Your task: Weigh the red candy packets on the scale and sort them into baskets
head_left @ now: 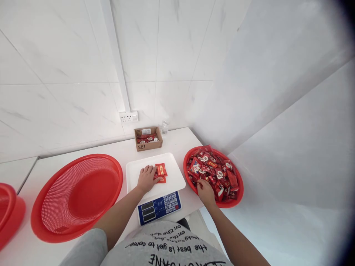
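Note:
My left hand (146,178) lies on the white tray (171,184) of a weighing scale, its fingers spread and its thumb across the lower of two small red packets. Beside the fingertips, the upper red packet (161,169) lies flat with yellow print on it. My right hand (205,191) is at the near left rim of a red basket (240,190) heaped with small red packets (212,164). Its thumb and fingers are pinched together on a red packet at the edge of the heap, most of which they hide.
The scale's blue keypad panel (159,207) faces me. Behind the tray stands a cardboard box (149,146) holding red packets, with a clear jar (164,127) beside it. A large red basket (36,218) stands at left, and part of another red basket (19,210) shows farther left.

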Action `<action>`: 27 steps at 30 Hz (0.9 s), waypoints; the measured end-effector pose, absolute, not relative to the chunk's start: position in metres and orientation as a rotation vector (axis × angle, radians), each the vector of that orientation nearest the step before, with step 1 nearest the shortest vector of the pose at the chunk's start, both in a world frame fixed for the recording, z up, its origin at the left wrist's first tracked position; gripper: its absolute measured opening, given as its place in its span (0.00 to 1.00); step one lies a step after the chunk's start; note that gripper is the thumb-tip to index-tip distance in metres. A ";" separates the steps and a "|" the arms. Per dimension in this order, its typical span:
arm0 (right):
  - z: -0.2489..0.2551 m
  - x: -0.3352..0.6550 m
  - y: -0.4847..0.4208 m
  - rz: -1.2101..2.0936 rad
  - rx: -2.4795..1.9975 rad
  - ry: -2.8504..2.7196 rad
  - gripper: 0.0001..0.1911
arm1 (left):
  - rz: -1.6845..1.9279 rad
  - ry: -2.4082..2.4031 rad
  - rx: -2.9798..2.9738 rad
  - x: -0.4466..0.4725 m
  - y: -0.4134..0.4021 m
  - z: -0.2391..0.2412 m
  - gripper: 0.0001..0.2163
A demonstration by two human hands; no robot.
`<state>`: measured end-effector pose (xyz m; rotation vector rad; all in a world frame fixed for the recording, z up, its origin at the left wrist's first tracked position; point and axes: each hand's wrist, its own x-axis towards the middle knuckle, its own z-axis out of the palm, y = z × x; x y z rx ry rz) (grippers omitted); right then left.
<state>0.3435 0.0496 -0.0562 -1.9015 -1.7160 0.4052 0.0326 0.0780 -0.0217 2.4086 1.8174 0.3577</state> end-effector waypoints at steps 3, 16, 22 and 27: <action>-0.055 0.343 0.049 0.400 -1.903 -1.721 0.15 | 0.337 1.786 2.406 0.030 0.080 -0.016 0.17; -0.055 0.343 0.050 0.415 -1.904 -1.729 0.15 | 0.484 2.461 1.800 -0.083 0.060 0.037 0.19; -0.058 0.344 0.050 0.411 -1.856 -1.723 0.14 | 0.421 2.480 1.821 -0.099 0.049 0.028 0.27; -0.058 0.343 0.050 0.404 -1.874 -1.725 0.15 | 0.440 1.884 2.272 -0.018 0.063 0.000 0.27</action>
